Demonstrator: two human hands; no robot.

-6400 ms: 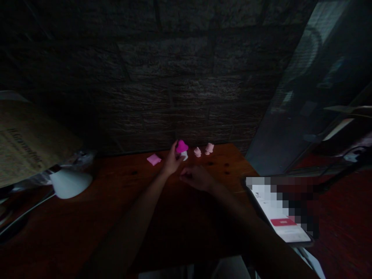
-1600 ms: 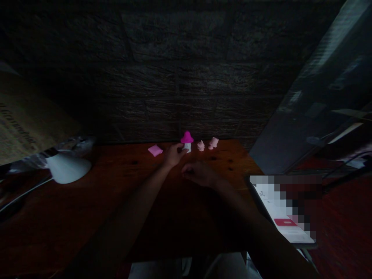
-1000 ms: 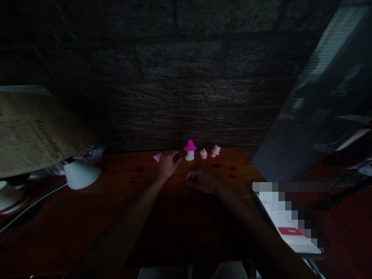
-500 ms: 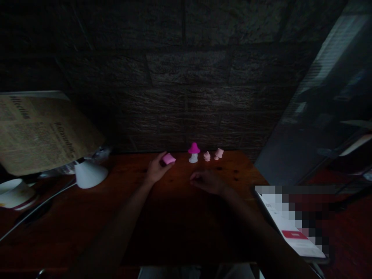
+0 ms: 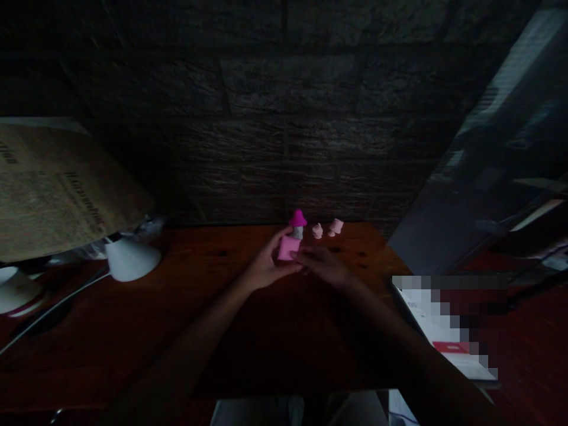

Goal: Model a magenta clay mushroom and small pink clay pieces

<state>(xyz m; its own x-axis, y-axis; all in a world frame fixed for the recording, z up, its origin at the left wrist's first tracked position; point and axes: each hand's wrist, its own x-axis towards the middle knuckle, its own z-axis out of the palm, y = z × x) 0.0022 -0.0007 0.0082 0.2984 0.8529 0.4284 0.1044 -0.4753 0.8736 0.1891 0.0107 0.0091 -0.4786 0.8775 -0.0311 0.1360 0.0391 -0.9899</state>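
Between my hands is a pink, roughly square block, perhaps soft clay, raised above the table. My left hand grips its left side, fingers behind and thumb low in front. The curled fingers of my right hand pinch its lower right corner. Just behind the block stands a toy mushroom with a magenta cap and a pale stem, partly covered by the block. To its right sit a small pale pink figure with a pointed top and a pale pink cup-like piece on a foot.
The wooden table meets a dark brick wall. On the left are a white cone-shaped lamp base with a cord, a newsprint-patterned shade and a white cup. A bright screen lies at the right edge.
My left hand has carried the pink block right, in front of the mushroom, and its flat face now shows. My right hand has come up to meet the block's corner. The view has shifted slightly.
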